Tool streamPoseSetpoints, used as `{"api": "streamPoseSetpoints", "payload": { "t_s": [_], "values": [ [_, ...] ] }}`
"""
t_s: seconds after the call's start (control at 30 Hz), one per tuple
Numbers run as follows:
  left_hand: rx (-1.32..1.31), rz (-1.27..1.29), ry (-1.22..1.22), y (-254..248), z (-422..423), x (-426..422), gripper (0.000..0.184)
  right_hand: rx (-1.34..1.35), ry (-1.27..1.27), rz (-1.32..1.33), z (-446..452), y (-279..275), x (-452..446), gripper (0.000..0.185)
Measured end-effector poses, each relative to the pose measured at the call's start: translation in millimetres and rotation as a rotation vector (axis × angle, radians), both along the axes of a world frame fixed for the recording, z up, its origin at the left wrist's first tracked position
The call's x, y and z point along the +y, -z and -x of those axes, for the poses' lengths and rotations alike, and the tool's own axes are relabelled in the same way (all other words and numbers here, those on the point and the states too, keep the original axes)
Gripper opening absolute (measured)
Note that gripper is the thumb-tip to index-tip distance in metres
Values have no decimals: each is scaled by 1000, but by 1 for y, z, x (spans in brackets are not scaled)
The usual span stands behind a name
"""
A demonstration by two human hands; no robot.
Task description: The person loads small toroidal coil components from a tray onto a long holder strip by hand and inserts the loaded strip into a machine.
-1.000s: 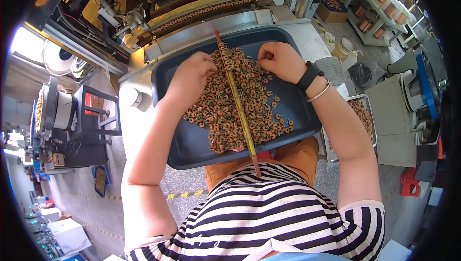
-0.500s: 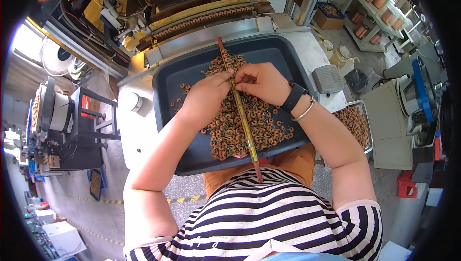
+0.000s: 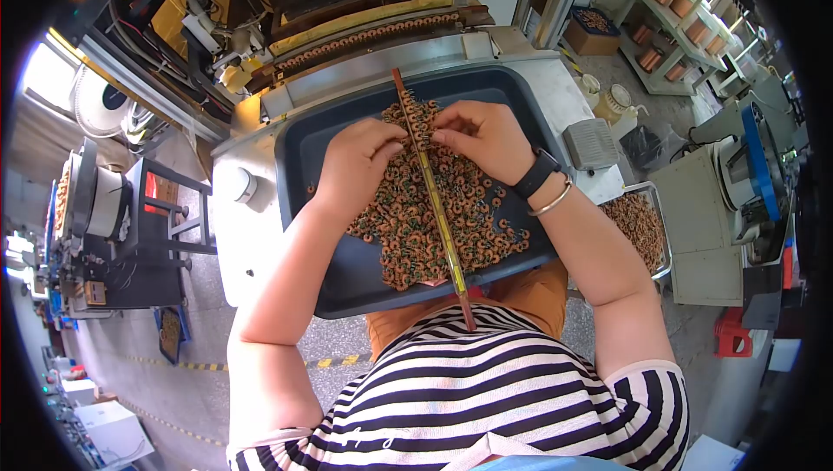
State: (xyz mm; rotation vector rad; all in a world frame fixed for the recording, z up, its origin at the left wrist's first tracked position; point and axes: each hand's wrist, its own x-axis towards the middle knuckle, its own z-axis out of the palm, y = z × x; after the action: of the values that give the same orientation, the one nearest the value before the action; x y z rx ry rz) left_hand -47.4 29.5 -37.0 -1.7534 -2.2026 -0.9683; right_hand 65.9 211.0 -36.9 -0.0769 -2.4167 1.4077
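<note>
Fingers curling, the left hand (image 3: 351, 163) and right hand (image 3: 493, 143) are flanking a long strip (image 3: 444, 230) lying across a dark tray (image 3: 343, 284); whether they are pinching anything, one cannot tell. Light, even fingertip pressure is suiting the small rings (image 3: 403, 250) heaped inside the tray. It is sitting on a pale surface (image 3: 236, 245), a machine (image 3: 369, 20) standing beyond, spools (image 3: 649, 59) far right of it.
</note>
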Motion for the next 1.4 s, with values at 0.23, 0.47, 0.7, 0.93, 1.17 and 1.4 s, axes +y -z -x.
{"api": "streamPoseSetpoints", "payload": {
  "t_s": [0.23,0.47,0.7,0.93,1.17,1.4],
  "values": [
    [-957,-76,114,6,-8,8,25,71,-143,56,-8,-10,-14,13],
    [133,153,66,3,-8,6,41,-74,-210,-28,-11,2,-2,12],
    [145,268,61,2,-16,9,42,75,-245,-122,-12,8,-2,14],
    [135,236,77,3,-23,11,40,94,-46,-232,-7,9,-11,14],
    [-81,1,-164,-8,-19,4,50,165,130,-206,-24,-8,1,18],
    [-11,302,-222,30,48,-16,32,23,100,-348,-84,-8,35,18]
  ]
}}
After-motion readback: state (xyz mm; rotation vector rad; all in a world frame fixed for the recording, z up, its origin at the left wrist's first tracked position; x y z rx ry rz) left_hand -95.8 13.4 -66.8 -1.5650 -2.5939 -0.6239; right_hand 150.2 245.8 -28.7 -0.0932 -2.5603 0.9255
